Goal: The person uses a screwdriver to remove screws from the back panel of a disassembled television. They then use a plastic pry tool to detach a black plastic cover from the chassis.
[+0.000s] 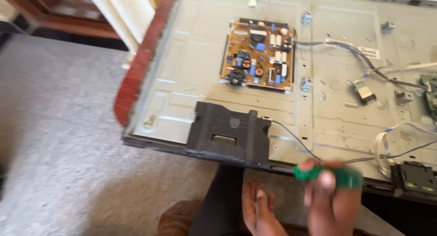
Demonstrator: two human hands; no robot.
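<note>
1. A home room used for electronics repair is suggested, rather than a fitted workshop.
2. Grey carpet (59,126) is seen across the left of the frame, with brown wooden furniture (54,13) at the upper left.
3. An opened flat television back panel (191,72) is laid out at the centre and right, with a brown circuit board (258,51) and loose wires (364,58) exposed.

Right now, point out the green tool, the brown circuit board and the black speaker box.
green tool (346,177), head view, on its handle, held in the right hand (331,200).
brown circuit board (257,52), head view, middle of the board.
black speaker box (227,132), head view, centre of its flat top.
</note>
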